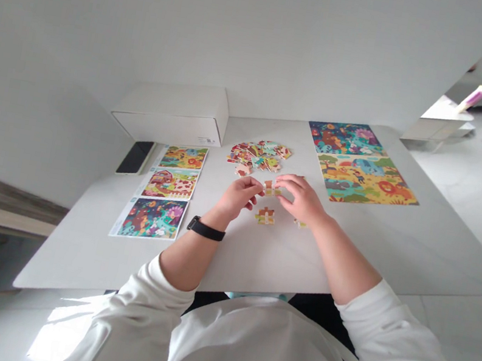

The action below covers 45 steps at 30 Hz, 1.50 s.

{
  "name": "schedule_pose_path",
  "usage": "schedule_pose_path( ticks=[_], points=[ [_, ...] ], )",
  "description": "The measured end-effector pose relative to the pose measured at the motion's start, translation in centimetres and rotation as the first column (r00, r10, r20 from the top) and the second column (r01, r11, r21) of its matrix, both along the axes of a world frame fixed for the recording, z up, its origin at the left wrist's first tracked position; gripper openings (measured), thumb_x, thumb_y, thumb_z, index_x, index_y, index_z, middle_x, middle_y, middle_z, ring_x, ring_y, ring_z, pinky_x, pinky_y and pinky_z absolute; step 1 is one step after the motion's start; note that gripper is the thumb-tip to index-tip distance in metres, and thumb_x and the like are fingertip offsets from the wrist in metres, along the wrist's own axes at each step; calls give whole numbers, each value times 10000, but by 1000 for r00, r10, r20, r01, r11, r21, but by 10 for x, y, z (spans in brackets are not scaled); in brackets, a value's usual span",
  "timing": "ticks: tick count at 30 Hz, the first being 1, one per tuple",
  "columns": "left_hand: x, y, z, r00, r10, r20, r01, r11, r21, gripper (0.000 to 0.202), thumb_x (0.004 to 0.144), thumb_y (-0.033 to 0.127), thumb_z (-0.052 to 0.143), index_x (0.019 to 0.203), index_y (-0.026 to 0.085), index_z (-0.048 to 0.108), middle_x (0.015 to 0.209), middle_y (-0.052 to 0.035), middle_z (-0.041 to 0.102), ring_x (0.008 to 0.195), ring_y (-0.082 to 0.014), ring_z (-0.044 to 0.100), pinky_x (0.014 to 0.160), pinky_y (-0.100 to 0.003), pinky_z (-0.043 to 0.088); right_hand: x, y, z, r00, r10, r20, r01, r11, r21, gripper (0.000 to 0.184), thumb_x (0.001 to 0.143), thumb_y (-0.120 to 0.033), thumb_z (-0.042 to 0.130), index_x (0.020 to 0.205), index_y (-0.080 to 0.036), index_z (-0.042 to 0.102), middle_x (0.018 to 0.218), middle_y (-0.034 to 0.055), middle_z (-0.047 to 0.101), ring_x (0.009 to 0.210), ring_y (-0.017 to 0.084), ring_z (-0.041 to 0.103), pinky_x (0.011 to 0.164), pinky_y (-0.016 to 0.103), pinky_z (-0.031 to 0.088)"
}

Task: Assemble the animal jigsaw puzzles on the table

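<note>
My left hand, with a black band on its wrist, has its thumb and fingers pinched together at the left edge of a puzzle piece. From the right, my right hand holds the same piece between thumb and fingertips, covering its right side. Brown and green-yellow print shows on it. Just below, another puzzle piece in similar colours lies on the table. A further piece is partly hidden under my right wrist. Beyond my hands lies a heap of colourful puzzle pieces.
The white table meets a wall at the back. A white box stands back left, with a dark phone before it. A sheet with three pictures lies left; two larger picture sheets lie right.
</note>
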State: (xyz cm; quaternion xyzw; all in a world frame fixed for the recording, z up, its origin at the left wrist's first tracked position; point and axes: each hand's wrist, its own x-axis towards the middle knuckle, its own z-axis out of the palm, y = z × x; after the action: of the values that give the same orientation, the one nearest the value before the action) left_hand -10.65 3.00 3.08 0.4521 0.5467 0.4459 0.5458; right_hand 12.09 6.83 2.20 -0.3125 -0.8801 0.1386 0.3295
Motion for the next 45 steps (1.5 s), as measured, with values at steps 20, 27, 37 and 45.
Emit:
schedule_pose_path(
  ticks=[20, 27, 37, 45],
  points=[
    [-7, -3, -11, 653, -152, -742, 335, 937, 103, 179, 906, 379, 712, 972, 226, 779, 799, -4, 751, 705, -162, 627, 663, -282, 412, 29, -14, 31, 906, 175, 385, 8, 903, -430, 322, 861, -133, 789, 1162, -242, 824, 1123, 52, 703, 893, 181, 654, 797, 267, 449],
    [-5, -8, -9, 562, -205, -801, 405, 913, 50, 185, 934, 402, 705, 972, 229, 755, 756, -9, 731, 668, -179, 627, 627, -291, 364, 26, -15, 26, 869, 161, 467, 59, 905, -421, 330, 869, -184, 810, 1187, -272, 827, 1122, 49, 703, 892, 189, 666, 765, 264, 434],
    [5, -16, -11, 469, -174, -866, 394, 919, 29, 276, 955, 515, 746, 968, 240, 726, 813, -54, 757, 749, -230, 686, 656, -280, 394, 21, -15, 19, 850, 139, 507, 70, 926, -370, 312, 850, -167, 801, 1142, -275, 805, 1105, 55, 702, 999, 229, 684, 804, 282, 450],
    [13, -21, -11, 413, -160, -896, 353, 936, -4, 317, 980, 535, 712, 1040, 225, 698, 922, -96, 756, 862, -280, 710, 743, -321, 470, 19, -17, 24, 822, 138, 552, 62, 942, -329, 269, 840, -180, 812, 1096, -260, 800, 1067, 67, 709, 1032, 260, 672, 846, 312, 453]
  ],
)
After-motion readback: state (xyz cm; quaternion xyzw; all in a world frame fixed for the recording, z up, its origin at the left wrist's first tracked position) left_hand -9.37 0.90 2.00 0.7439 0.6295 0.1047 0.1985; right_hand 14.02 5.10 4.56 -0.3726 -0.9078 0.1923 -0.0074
